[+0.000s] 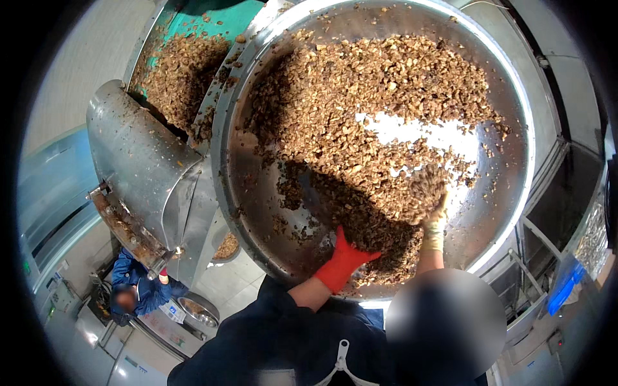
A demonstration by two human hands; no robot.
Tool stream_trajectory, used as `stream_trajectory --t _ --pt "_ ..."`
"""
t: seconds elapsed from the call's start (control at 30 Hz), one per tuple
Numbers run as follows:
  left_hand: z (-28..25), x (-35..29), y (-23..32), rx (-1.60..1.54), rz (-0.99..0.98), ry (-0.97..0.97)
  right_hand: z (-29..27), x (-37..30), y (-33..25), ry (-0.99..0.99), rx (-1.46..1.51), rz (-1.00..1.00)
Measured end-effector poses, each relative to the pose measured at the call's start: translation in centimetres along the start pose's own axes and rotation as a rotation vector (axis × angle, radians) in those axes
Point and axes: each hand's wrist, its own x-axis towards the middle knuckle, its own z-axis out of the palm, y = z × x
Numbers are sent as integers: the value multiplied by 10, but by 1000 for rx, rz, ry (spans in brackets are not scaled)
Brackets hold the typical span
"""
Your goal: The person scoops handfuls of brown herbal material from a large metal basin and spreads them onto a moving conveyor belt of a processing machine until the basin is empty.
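A wide round metal pan [523, 164] holds a thick layer of brown, crumbly pieces [360, 83] that look like chopped nuts. My left hand [346, 262], in a red glove, reaches into the near side of the layer. Its thumb and one finger are spread apart, while the other fingers are hidden among the pieces. To its right, my right hand [436, 224], in a pale yellow glove, is at the edge of the heap. Blurred pieces lie over its fingers, so their grip is hidden.
At the upper left, a green-lined chute [209, 26] carries more brown pieces beside a curved metal hood [132, 135]. Another person [138, 283] in blue works at the lower left, near a metal bowl [198, 311]. A metal frame [531, 257] stands at the right.
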Motion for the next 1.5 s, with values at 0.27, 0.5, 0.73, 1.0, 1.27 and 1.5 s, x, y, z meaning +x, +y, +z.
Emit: stream_trajectory --t 0.27,0.5,0.73,1.0,1.27,1.5 --pt "136 -11 100 63 456 -61 -13 -15 -188 -15 1161 -335" --pt "171 -40 154 119 537 -502 -38 -45 -291 -351 1436 -381" --pt "215 -108 141 136 495 -563 -109 -136 -322 -514 1559 -504" --pt "323 -203 185 175 526 -836 -220 -293 -416 -565 1513 -691" --pt "353 -279 239 247 982 -457 -186 -176 -499 446 456 -1270" --pt "295 -277 235 377 1109 -650 -113 -244 -481 451 374 -1379"
